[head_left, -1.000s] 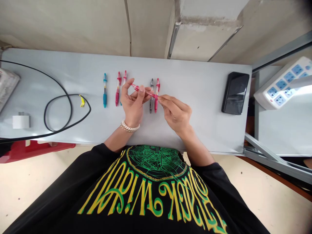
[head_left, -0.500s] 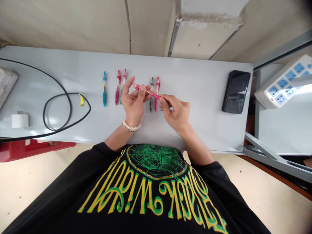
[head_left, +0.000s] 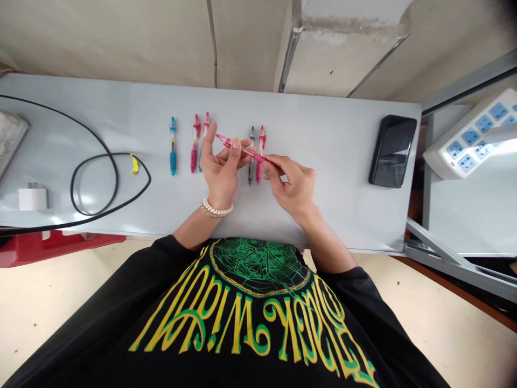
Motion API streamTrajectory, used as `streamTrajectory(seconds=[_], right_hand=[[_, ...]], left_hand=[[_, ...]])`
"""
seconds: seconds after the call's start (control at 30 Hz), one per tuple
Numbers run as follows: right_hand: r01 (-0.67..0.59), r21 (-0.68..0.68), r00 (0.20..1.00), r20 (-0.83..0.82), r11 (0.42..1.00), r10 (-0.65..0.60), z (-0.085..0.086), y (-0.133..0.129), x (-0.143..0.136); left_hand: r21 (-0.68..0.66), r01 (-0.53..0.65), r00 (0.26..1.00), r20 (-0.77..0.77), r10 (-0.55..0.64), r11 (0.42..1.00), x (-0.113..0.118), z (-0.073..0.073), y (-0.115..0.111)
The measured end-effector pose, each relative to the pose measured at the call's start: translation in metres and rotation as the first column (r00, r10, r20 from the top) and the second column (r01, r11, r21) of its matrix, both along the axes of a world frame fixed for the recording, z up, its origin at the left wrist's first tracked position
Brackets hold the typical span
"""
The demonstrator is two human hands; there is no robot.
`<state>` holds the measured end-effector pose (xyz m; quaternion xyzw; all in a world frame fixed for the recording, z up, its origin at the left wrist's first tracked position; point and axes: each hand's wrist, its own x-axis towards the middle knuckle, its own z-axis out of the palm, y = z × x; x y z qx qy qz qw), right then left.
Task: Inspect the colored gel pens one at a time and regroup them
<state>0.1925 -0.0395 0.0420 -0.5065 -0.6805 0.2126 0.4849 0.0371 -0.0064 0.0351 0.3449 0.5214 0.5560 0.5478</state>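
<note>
Mid-frame, the left hand (head_left: 220, 173) and right hand (head_left: 293, 186) hold a pink pen (head_left: 249, 153); a blue pen (head_left: 173, 156) lies upper left, a black device (head_left: 392, 152) right

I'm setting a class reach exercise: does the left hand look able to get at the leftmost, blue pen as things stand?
Probably yes: the blue pen lies uncovered nearby, with only flat-lying pens between. The left hand would likely have to release the held pink pen first.

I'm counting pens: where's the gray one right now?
In the head view, the gray pen lies on the table, just left of a pink pen, partly hidden by the left hand.
</note>
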Motion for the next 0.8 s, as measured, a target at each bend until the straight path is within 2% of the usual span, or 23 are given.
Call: streamTrajectory(seconds=[0.13,0.2,0.27,0.37,0.5,0.67,0.8], right_hand=[[-0.028,-0.244,0.995,-0.102,0.969,0.003,0.002,-0.001,-0.001],[-0.059,-0.286,0.986,-0.166,0.956,0.011,0.002,0.001,-0.001],[-0.064,-0.201,0.980,-0.196,0.978,0.024,0.001,0.003,0.000],[-0.068,-0.059,0.990,-0.131,0.996,0.060,-0.001,0.005,0.004],[-0.055,-0.060,0.996,-0.081,0.997,0.050,-0.001,0.006,0.007],[-0.063,-0.008,0.995,-0.076,0.998,0.062,0.001,0.006,0.009],[-0.053,0.020,0.995,-0.083,0.998,0.055,0.001,0.006,0.009]], left_hand=[[0.058,-0.031,0.999,0.019,0.030,0.998,0.004,0.004,-0.003],[0.067,-0.033,0.999,0.025,0.032,0.997,0.005,0.003,-0.003],[0.075,-0.045,0.999,0.017,0.044,0.996,0.003,0.000,-0.001],[0.080,-0.012,0.999,-0.037,0.015,0.997,-0.002,-0.005,0.002],[0.052,0.064,0.991,-0.120,-0.057,0.997,-0.004,-0.006,0.003],[0.003,0.018,1.000,-0.018,-0.018,1.000,-0.002,-0.005,0.001],[0.034,-0.044,0.999,0.008,0.044,0.998,0.000,-0.003,0.000]])
